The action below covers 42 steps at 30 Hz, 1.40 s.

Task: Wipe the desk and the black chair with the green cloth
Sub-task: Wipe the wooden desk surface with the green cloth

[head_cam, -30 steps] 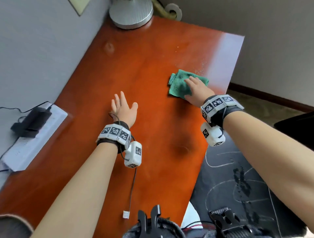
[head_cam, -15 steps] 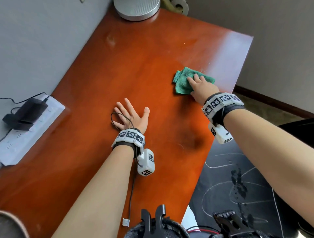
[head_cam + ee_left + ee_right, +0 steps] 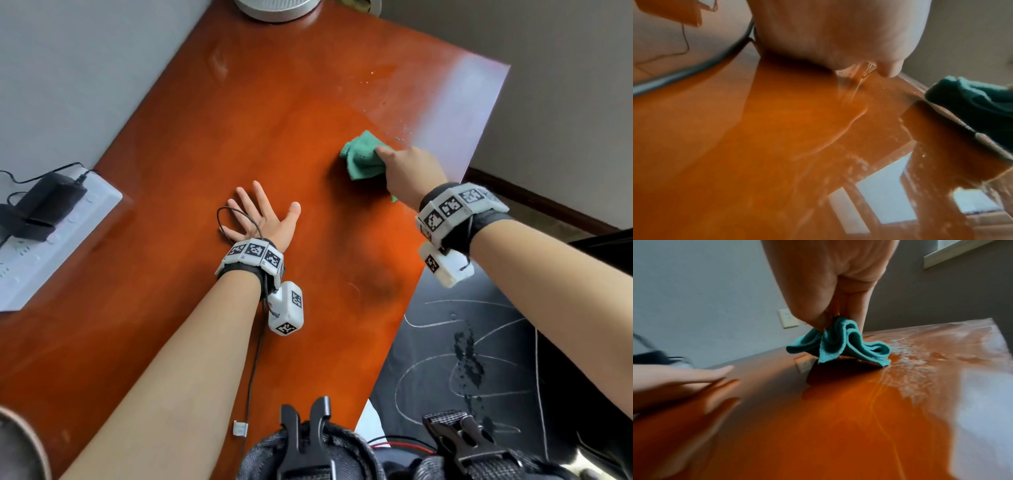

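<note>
The green cloth (image 3: 362, 157) is bunched on the glossy orange-brown desk (image 3: 274, 113), near its right edge. My right hand (image 3: 407, 171) pinches the cloth (image 3: 840, 344) from above between thumb and fingers, with its lower folds touching the desk (image 3: 838, 426). My left hand (image 3: 262, 216) lies flat on the desk, fingers spread, left of the cloth. In the left wrist view the palm (image 3: 838, 32) presses the desk (image 3: 735, 146) and the cloth (image 3: 972, 107) shows at the right. The black chair (image 3: 599, 260) peeks in at the far right.
A white power strip (image 3: 51, 240) with a black adapter (image 3: 37, 209) sits at the desk's left edge by the wall. A round silver base (image 3: 277, 8) stands at the far end. Specks dot the desk (image 3: 404, 132) beyond the cloth. A dark mat (image 3: 479, 359) covers the floor.
The right hand went from pressing flat on the cloth to pinching it up into a bunch. The left hand stays flat on the desk; the head view shifted.
</note>
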Tool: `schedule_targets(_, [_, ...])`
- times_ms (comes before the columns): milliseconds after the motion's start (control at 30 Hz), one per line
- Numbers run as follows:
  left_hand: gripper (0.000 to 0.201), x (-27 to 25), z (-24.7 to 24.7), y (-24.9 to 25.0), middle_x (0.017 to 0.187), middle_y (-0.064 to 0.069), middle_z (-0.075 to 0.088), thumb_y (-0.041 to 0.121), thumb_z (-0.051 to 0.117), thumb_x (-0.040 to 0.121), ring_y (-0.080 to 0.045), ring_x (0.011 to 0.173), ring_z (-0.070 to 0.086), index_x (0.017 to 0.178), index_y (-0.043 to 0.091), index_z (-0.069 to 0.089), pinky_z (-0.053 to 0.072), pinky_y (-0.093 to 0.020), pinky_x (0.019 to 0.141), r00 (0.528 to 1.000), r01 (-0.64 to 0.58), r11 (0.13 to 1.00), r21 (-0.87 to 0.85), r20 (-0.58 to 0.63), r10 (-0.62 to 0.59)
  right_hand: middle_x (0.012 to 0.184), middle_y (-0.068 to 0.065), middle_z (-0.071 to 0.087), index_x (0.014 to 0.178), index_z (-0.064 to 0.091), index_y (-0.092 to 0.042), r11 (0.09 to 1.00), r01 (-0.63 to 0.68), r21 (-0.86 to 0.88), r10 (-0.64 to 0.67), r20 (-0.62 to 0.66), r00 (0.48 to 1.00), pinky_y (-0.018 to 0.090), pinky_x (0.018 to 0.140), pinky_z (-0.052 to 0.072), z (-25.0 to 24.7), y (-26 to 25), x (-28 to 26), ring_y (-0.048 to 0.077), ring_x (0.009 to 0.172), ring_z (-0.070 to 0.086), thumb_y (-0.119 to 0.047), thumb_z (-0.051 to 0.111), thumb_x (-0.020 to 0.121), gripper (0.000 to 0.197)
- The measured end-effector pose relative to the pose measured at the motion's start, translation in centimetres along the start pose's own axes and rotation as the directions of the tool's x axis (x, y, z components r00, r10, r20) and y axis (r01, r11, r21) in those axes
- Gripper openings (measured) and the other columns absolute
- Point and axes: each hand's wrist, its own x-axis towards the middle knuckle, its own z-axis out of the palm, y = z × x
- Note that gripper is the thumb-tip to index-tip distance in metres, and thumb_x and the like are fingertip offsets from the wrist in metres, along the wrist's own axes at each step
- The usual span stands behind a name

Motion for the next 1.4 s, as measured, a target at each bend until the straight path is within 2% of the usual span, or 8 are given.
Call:
schedule_targets(200, [0.074, 0.2, -0.1, 0.1, 0.155, -0.004, -0.026, 0.050, 0.028, 0.096, -0.025, 0.142, -0.025, 0.149, 0.025, -0.017, -0.013, -0.058, 0.110, 1.000, 0.008, 1.000, -0.009, -0.004, -0.008, 0.137, 0.007, 0.053, 0.134, 0.047, -0.012, 0.946, 0.321, -0.037, -0.317, 0.088, 0.944, 0.038, 0.077, 0.050, 2.1, -3.9, -6.1, 0.033, 0.113, 0.058, -0.005, 0.039, 0.093, 0.043])
schedule_targets(333, [0.072, 0.2, -0.1, -0.1, 0.155, -0.004, -0.026, 0.044, 0.029, 0.097, -0.026, 0.142, -0.025, 0.149, 0.025, -0.017, -0.014, -0.058, 0.109, 1.000, -0.003, 1.000, -0.022, -0.008, 0.003, 0.120, 0.008, 0.066, 0.113, 0.067, -0.011, 0.853, 0.522, -0.011, -0.522, -0.041, 0.852, 0.041, 0.059, 0.059, 4.3, -5.4, -8.2, 0.031, 0.113, 0.061, -0.004, 0.064, 0.077, 0.037])
schedule_targets(433, [0.072, 0.2, 0.1, -0.2, 0.155, -0.004, -0.026, 0.044, 0.029, 0.097, -0.026, 0.142, -0.025, 0.149, 0.025, -0.017, -0.014, -0.058, 0.109, 1.000, -0.015, 1.000, -0.014, -0.012, 0.015, 0.159, 0.003, 0.014, 0.150, 0.022, -0.019, 0.863, 0.504, 0.021, -0.487, 0.298, 0.821, 0.043, 0.115, 0.023, 5.5, -6.2, -8.2, 0.024, 0.146, 0.010, -0.024, 0.042, 0.099, 0.055])
schedule_targets(533, [0.072, 0.2, 0.1, -0.2, 0.155, -0.004, -0.026, 0.044, 0.029, 0.096, -0.026, 0.142, -0.025, 0.149, 0.026, -0.017, -0.014, -0.058, 0.109, 1.000, -0.021, 1.000, -0.021, -0.014, 0.021, 0.159, -0.005, -0.009, 0.151, 0.003, -0.031, 0.854, 0.519, 0.019, -0.483, 0.397, 0.780, 0.043, 0.117, -0.002, 6.5, -6.3, -8.3, 0.020, 0.146, -0.011, -0.027, 0.026, 0.103, 0.053])
schedule_targets(767, [0.073, 0.1, 0.0, -0.1, 0.155, -0.004, -0.026, 0.043, 0.030, 0.097, -0.026, 0.142, -0.025, 0.148, 0.024, -0.018, -0.014, -0.058, 0.109, 1.000, -0.015, 0.999, -0.028, -0.014, 0.015, 0.158, -0.007, -0.011, 0.149, 0.000, -0.037, 0.817, 0.575, -0.042, -0.507, 0.423, 0.751, 0.043, 0.117, -0.002, 6.6, -4.8, -7.4, 0.020, 0.146, -0.012, -0.011, 0.029, 0.100, 0.063])
schedule_targets(1067, [0.075, 0.1, 0.2, -0.2, 0.154, -0.005, -0.027, 0.044, 0.030, 0.096, -0.029, 0.141, -0.026, 0.148, 0.025, -0.020, -0.014, -0.060, 0.108, 0.999, -0.034, 0.999, 0.008, -0.011, 0.034, 0.160, -0.004, 0.002, 0.150, 0.014, -0.032, 0.985, 0.148, 0.086, -0.166, 0.262, 0.951, 0.050, 0.118, 0.007, 4.7, 1.3, -4.1, 0.021, 0.147, -0.001, -0.017, 0.033, 0.102, 0.054])
schedule_targets(1267, [0.075, 0.1, 0.3, -0.3, 0.154, -0.005, -0.028, 0.046, 0.030, 0.096, -0.029, 0.141, -0.026, 0.147, 0.025, -0.021, -0.013, -0.061, 0.108, 0.999, -0.039, 0.999, 0.021, -0.013, 0.039, 0.159, -0.005, -0.006, 0.149, 0.012, -0.038, 0.982, -0.057, 0.179, 0.012, 0.243, 0.970, 0.049, 0.118, 0.001, 5.4, 0.2, -4.1, 0.023, 0.146, -0.009, -0.019, 0.032, 0.101, 0.056])
schedule_targets(1400, [0.075, 0.2, 0.4, -0.3, 0.154, -0.005, -0.028, 0.046, 0.030, 0.095, -0.030, 0.141, -0.026, 0.148, 0.026, -0.021, -0.013, -0.061, 0.109, 0.999, -0.046, 0.998, 0.033, -0.021, 0.046, 0.159, -0.005, -0.007, 0.150, 0.009, -0.037, 0.984, -0.022, 0.176, -0.022, 0.244, 0.970, 0.047, 0.117, 0.002, 6.0, -0.9, -6.3, 0.023, 0.146, -0.009, -0.020, 0.031, 0.102, 0.055])
